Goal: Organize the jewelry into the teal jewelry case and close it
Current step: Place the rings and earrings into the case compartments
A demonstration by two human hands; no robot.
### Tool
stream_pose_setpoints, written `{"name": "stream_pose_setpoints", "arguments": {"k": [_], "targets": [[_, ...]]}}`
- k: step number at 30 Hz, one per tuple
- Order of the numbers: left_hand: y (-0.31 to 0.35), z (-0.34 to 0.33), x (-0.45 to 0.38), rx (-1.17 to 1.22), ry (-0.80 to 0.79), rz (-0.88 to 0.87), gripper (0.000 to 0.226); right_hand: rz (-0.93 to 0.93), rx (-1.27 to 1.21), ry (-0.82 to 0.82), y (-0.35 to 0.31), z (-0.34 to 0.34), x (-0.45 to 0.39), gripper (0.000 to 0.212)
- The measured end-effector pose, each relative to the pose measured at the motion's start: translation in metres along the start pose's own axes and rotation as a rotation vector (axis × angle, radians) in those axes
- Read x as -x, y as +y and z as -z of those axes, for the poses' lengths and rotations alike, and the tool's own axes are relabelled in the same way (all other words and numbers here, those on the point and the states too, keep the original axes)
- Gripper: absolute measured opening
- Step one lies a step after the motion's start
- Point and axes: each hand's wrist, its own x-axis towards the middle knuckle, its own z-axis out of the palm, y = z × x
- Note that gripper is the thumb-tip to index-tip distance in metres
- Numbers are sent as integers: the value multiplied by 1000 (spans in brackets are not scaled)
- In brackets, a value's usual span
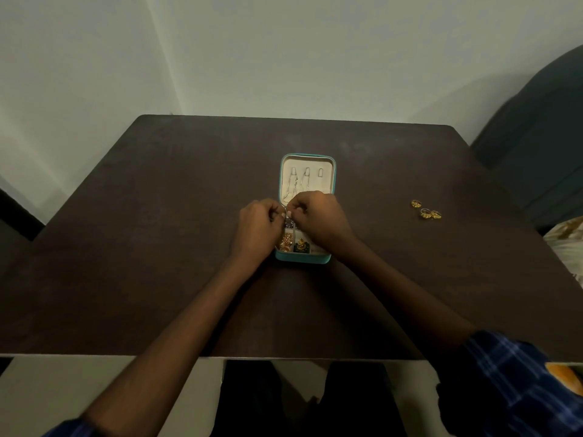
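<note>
Teal jewelry case (305,259) lies open mid-bench (157,216); left hand (257,225) and right hand (318,216) meet above it, pinching a small silvery piece (289,221), hiding its middle. Three gold rings (426,209) sit far right.

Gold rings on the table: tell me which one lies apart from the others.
The farthest-left gold ring; the other two rings lie touching.

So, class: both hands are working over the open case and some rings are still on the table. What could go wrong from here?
1. The three rings lie far right of the case; they could be forgotten before closing.
2. Both hands pinch a small piece over the case; it might slip.
3. The chains in the lid may tangle.
</note>
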Motion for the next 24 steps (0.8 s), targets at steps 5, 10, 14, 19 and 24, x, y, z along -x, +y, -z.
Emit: {"name": "stream_pose_setpoints", "arguments": {"k": [5, 10, 14, 19, 24], "targets": [[-1, 1, 0, -2, -19, 17, 12, -29, -18, 49, 2, 4, 3, 17], [-1, 2, -1, 15, -28, 32, 10, -30, 135, -47, 6, 5, 8, 14], [1, 2, 0, 0, -32, 32, 11, 11, 203, -7, 0, 0, 4, 20], [0, 3, 0, 3, -42, 39, 11, 48, 189, -61, -3, -5, 1, 23], [6, 1, 0, -45, 34, -7, 13, 40, 79, 16, 9, 17, 11, 17]]}}
